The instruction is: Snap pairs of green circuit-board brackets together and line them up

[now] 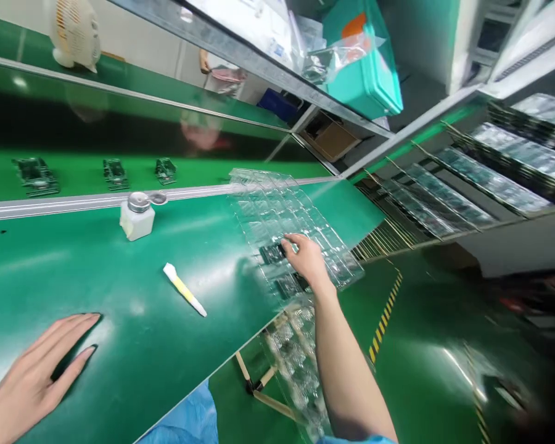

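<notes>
My right hand (308,259) reaches across a clear plastic blister tray (277,209) lying on the green bench, fingers curled at a dark circuit part (272,253) in one pocket. Another dark part (287,285) sits in a nearer pocket. I cannot see whether the fingers grip anything. My left hand (34,373) lies flat on the bench at the lower left, fingers stretched out, holding nothing. A small white and yellow tube (184,289) lies between the two hands.
A white squat bottle with a metal cap (137,216) stands by the conveyor rail. Three circuit assemblies (115,174) ride the green belt behind. More clear trays (296,364) stack below the bench edge. Racks of filled trays (472,179) stand at right.
</notes>
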`<control>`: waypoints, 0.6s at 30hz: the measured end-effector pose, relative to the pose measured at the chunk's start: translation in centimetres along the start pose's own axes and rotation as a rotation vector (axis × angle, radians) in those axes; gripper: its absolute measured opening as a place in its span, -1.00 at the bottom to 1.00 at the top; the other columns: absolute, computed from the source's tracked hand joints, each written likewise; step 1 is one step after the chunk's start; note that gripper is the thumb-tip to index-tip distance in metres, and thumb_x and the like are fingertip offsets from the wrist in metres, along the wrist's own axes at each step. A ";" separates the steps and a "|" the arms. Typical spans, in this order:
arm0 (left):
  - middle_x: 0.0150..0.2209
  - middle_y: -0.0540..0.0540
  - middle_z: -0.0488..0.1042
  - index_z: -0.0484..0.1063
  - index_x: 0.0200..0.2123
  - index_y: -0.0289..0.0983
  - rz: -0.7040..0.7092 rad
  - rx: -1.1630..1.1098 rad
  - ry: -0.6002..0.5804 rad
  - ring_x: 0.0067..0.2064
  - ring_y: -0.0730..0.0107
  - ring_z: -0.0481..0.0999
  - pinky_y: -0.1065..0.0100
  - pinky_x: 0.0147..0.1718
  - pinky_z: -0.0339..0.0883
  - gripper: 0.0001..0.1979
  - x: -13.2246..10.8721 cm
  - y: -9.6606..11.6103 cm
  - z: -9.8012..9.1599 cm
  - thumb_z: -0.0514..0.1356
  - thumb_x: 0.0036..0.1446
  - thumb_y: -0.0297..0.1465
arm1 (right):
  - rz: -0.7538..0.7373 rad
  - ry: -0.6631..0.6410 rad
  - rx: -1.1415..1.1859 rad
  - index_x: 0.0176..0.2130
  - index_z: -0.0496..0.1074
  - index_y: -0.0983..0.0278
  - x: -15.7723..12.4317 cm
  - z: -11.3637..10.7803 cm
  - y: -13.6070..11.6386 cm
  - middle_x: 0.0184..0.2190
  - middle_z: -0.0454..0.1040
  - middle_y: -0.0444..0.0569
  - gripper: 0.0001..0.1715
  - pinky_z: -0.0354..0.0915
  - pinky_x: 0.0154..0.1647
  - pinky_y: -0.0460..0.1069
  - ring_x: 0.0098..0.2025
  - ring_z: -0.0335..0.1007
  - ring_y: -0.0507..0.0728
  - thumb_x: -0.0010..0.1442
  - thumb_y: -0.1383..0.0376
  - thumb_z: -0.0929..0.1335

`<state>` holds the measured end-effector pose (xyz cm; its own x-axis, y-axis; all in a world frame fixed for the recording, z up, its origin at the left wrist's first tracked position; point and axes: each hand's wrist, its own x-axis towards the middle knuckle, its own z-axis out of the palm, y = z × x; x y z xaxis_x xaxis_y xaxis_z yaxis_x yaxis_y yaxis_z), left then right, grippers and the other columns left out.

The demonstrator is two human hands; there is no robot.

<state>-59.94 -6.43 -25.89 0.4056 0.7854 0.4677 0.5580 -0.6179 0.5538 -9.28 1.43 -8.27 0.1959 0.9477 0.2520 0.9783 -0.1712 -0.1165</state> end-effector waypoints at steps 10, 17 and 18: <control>0.03 -0.13 0.60 0.33 0.22 -0.23 0.075 0.088 0.103 0.03 0.25 0.61 0.38 0.05 0.49 -0.56 2.0 1.5 0.4 0.15 0.29 -0.33 | -0.438 -0.231 0.066 0.16 0.36 0.28 14.8 6.0 -18.6 0.18 0.38 0.10 -0.52 0.36 0.14 0.24 0.12 0.41 0.23 0.30 0.18 0.40; 0.06 -0.06 0.59 0.24 0.30 -0.15 0.011 0.086 0.151 0.08 0.33 0.59 0.45 0.08 0.44 -0.51 2.3 2.1 1.3 0.11 0.32 -0.29 | -0.469 -0.434 -0.076 0.18 0.33 0.26 22.1 9.2 -27.0 0.19 0.33 0.10 -0.51 0.38 0.12 0.26 0.14 0.36 0.26 0.32 0.18 0.38; 0.05 -0.04 0.60 0.23 0.31 -0.11 0.013 0.062 0.162 0.06 0.35 0.60 0.48 0.06 0.44 -0.50 2.5 2.2 1.1 0.12 0.32 -0.28 | -0.475 -0.471 -0.092 0.18 0.33 0.26 22.5 9.2 -27.8 0.18 0.34 0.09 -0.52 0.40 0.10 0.25 0.12 0.38 0.25 0.33 0.18 0.38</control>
<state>-56.89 -5.78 -24.23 0.2940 0.7582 0.5820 0.5988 -0.6207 0.5061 -32.71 29.98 -8.17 -0.2869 0.9384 -0.1928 0.9568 0.2906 -0.0090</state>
